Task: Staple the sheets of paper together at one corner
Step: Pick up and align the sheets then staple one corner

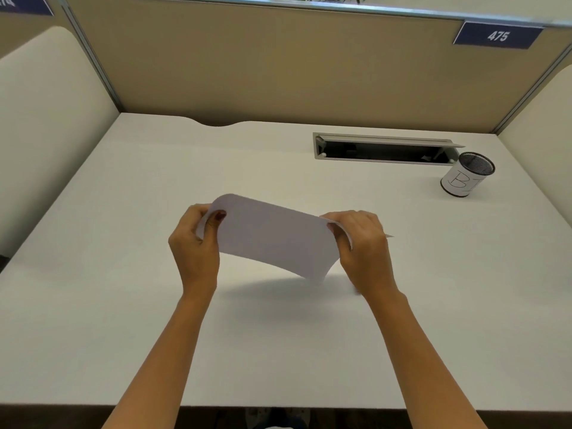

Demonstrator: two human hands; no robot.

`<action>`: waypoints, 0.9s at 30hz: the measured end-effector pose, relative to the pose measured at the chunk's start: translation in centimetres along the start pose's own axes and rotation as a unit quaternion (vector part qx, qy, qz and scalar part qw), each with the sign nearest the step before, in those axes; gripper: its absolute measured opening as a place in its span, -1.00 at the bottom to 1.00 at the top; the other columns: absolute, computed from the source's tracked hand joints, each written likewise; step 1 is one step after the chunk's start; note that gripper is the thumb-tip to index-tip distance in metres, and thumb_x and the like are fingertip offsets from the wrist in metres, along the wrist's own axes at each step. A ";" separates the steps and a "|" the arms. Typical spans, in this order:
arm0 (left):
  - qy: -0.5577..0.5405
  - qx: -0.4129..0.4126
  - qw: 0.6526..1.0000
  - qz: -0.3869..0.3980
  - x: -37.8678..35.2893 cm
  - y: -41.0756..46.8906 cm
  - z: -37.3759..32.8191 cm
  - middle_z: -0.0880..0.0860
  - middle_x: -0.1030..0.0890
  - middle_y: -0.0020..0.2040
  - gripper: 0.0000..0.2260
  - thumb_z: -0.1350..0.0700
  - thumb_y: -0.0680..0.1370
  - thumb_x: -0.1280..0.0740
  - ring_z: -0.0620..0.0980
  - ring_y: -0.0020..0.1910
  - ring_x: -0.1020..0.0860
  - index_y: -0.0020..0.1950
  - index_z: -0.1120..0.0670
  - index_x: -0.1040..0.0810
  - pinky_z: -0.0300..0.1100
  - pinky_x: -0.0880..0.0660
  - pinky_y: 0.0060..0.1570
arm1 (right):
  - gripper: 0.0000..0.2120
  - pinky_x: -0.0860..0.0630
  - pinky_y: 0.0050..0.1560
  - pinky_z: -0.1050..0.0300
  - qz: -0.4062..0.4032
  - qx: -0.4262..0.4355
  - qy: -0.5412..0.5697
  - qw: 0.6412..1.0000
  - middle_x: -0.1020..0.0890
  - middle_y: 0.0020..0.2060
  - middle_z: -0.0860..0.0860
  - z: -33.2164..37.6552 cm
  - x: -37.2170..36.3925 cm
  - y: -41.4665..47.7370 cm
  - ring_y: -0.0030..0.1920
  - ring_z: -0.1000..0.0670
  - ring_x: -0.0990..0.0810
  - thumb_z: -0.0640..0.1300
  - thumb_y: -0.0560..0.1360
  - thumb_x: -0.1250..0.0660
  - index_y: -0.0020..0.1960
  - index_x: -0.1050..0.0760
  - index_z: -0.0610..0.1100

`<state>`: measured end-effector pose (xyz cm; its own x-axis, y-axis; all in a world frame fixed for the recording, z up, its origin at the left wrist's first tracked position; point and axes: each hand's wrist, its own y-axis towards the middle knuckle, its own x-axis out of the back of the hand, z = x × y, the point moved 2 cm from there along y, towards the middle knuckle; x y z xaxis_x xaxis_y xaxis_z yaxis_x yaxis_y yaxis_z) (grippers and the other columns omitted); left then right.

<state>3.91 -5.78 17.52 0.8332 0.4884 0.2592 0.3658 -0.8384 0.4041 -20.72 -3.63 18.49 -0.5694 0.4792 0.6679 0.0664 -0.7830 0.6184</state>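
Note:
White sheets of paper (pixel 274 236) are lifted off the white desk (pixel 123 320), bowed downward in the middle and casting a shadow below. My left hand (pixel 195 243) pinches the paper's left edge, thumb on top. My right hand (pixel 362 243) grips the right edge, fingers curled over it. How many sheets there are cannot be told. No stapler shows in the head view.
A mesh pen cup (pixel 467 174) with a white label stands at the back right. Beside it, an open cable tray slot (pixel 383 149) is cut into the desk. Beige partition walls (pixel 263 66) close in the back and both sides.

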 end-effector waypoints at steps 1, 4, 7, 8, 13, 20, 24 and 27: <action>-0.011 0.019 1.000 -0.007 0.1 -0.1 0.2 0.02 -0.59 -0.15 -0.91 0.11 0.58 -0.28 -0.16 -0.23 -0.49 -0.08 0.07 -0.54 -0.44 -0.40 -0.22 | -0.87 -0.44 0.05 0.11 -0.016 -0.008 -0.008 1.000 -0.71 -0.14 -0.05 -0.2 0.1 -0.1 -0.12 0.00 -0.57 -0.25 0.49 -0.33 0.01 -0.61 -0.18; -0.041 0.070 0.996 -0.035 0.6 -0.2 1.1 0.00 -0.56 -0.21 -0.85 0.05 0.58 -0.28 -0.21 -0.28 -0.45 -0.12 0.09 -0.52 -0.41 -0.40 -0.25 | -0.87 -0.39 0.07 0.10 -0.062 -0.082 -0.003 0.995 -0.70 -0.13 -0.02 -1.1 0.6 -0.8 -0.07 0.20 -0.41 -0.24 0.44 -0.44 -0.01 -0.62 -0.17; -0.065 0.097 0.992 -0.053 1.1 -0.4 1.9 -0.07 -0.52 -0.27 -0.83 0.04 0.58 -0.28 -0.19 -0.31 -0.41 -0.14 0.10 -0.51 -0.35 -0.36 -0.26 | -0.88 -0.35 0.11 0.13 -0.094 -0.181 0.031 0.978 -0.65 -0.12 0.10 -2.5 1.0 -2.2 -0.02 0.27 -0.45 -0.18 0.42 -0.47 -0.05 -0.59 -0.11; -0.073 0.105 0.990 -0.055 1.2 -0.5 2.1 -0.08 -0.51 -0.28 -0.84 0.04 0.58 -0.28 -0.18 -0.30 -0.40 -0.14 0.10 -0.50 -0.30 -0.36 -0.25 | -0.88 -0.38 0.12 0.16 -0.094 -0.222 0.069 0.968 -0.65 -0.11 0.11 -2.9 1.0 -2.6 0.00 0.18 -0.52 -0.17 0.42 -0.47 -0.06 -0.57 -0.08; -0.112 0.137 0.983 -0.045 0.9 -1.3 2.5 -0.09 -0.53 -0.24 -0.84 0.05 0.59 -0.27 -0.18 -0.27 -0.43 -0.19 -0.03 -0.50 -0.32 -0.38 -0.22 | -0.88 -0.50 0.14 0.09 -0.111 -0.381 0.355 0.846 -0.65 -0.10 0.04 -3.9 0.4 -3.9 0.01 0.02 -0.61 -0.25 0.44 -0.44 -0.07 -0.57 -0.10; -0.146 0.150 0.977 -0.035 0.1 -2.3 2.6 -0.08 -0.55 -0.22 -0.86 0.08 0.59 -0.27 -0.20 -0.26 -0.45 -0.17 0.00 -0.51 -0.41 -0.38 -0.23 | -0.87 -0.50 0.22 -0.02 -0.078 -0.424 0.370 0.823 -0.68 -0.05 0.01 -4.2 -1.4 -4.7 0.09 -0.02 -0.62 -0.26 0.48 -0.39 -0.05 -0.61 -0.06; -0.137 0.151 0.978 -0.046 0.0 -2.4 2.8 -0.09 -0.57 -0.19 -0.86 0.06 0.59 -0.27 -0.16 -0.21 -0.48 -0.17 -0.05 -0.51 -0.36 -0.45 -0.15 | -0.84 -0.51 0.07 0.27 -0.107 -0.417 0.366 0.825 -0.67 -0.01 0.01 -4.0 -1.5 -4.3 0.13 0.01 -0.62 -0.21 0.52 -0.35 0.09 -0.57 -0.10; -0.147 0.151 0.976 -0.056 0.0 -2.6 2.7 -0.08 -0.59 -0.18 -0.87 0.07 0.58 -0.29 -0.13 -0.19 -0.50 -0.17 -0.05 -0.53 -0.34 -0.49 -0.11 | -0.82 -0.53 -0.02 0.36 -0.133 -0.394 0.376 0.828 -0.67 0.00 0.03 -3.7 -1.1 -4.0 0.08 0.08 -0.63 -0.23 0.53 -0.33 0.12 -0.56 -0.08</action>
<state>4.04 -4.28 14.06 0.8480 0.5274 -0.0516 0.5294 -0.8388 0.1267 -23.38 -2.53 13.72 -0.8466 0.5264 -0.0784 -0.5304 -0.8468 0.0413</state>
